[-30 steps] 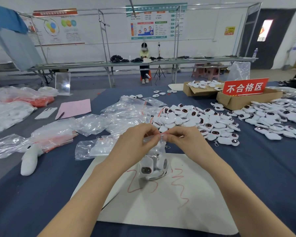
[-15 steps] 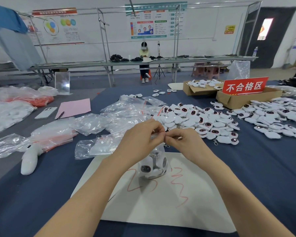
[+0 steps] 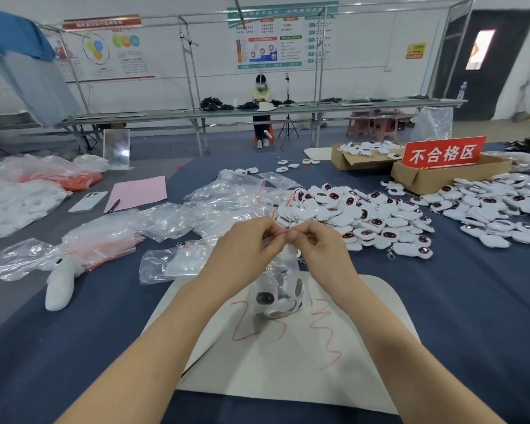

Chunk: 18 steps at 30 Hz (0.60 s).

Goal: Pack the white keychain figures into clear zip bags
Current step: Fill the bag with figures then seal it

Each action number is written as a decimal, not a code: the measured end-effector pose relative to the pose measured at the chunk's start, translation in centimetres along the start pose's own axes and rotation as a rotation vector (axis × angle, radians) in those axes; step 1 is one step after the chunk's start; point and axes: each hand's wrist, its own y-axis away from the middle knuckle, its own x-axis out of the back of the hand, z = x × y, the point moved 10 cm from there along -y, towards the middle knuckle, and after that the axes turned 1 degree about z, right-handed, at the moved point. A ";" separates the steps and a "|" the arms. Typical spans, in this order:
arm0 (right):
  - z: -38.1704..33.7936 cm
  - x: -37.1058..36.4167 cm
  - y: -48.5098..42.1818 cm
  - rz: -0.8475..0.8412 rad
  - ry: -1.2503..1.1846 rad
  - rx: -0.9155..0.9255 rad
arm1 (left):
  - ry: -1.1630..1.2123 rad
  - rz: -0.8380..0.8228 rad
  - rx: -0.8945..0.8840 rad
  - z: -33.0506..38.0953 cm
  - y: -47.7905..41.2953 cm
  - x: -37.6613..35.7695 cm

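Room: a workshop hall is shown, with posters on a pale wall and a long bench [image 3: 288, 109] far beyond the white mat, where a seated person [image 3: 260, 96] is seen.
Landmark: a white mat [image 3: 288, 371], marked with red scribbles, is laid on the blue-covered table [image 3: 456, 316].
Bag: a clear zip bag [image 3: 277, 276] is held upright over the far half of the mat, with white keychain figures [image 3: 270, 298] seen inside; whether its base touches the mat cannot be told.
Left hand [image 3: 242, 252]: the bag's red zip strip [image 3: 283, 233] is pinched narrowly between thumb and fingertips.
Right hand [image 3: 322, 249]: the same strip is pinched just beside, the two hands almost touching.
Risk, seal: the strip could be left partly open if it is pressed unevenly, or if a metal clasp riding high is caught in the track.
Risk, spill: if the pinch is loosened too soon, the loaded bag could tip and figures be spilled onto the mat.
Surface, beyond the mat to the right: loose figures [image 3: 364, 215] are heaped, with a cardboard box [image 3: 426, 179] and red sign [image 3: 442, 153] further back.
Surface, beyond the mat to the left: empty bags [image 3: 227, 203] are scattered; a phone [image 3: 88, 201] and pink sheet [image 3: 138, 192] lie further left.
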 end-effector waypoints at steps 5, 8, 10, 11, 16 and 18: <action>0.3 -0.1 0.1 0.120 -0.012 -0.021 | -0.003 0.012 0.015 -0.2 0.8 0.6; 0.6 1.0 -0.3 0.210 -0.058 -0.032 | 0.003 0.028 0.009 -0.6 2.0 1.2; 0.7 1.5 -0.4 0.239 -0.050 -0.036 | 0.008 0.046 0.011 -1.0 2.9 1.5; 0.9 1.6 -0.5 0.249 -0.041 -0.039 | 0.000 0.059 0.012 -1.2 3.2 1.6; 1.0 1.6 -0.6 0.297 -0.014 -0.045 | -0.055 0.117 0.071 -2.2 4.5 2.5; 0.7 1.3 -0.3 0.308 -0.006 -0.048 | -0.075 0.137 0.107 -2.8 4.7 3.0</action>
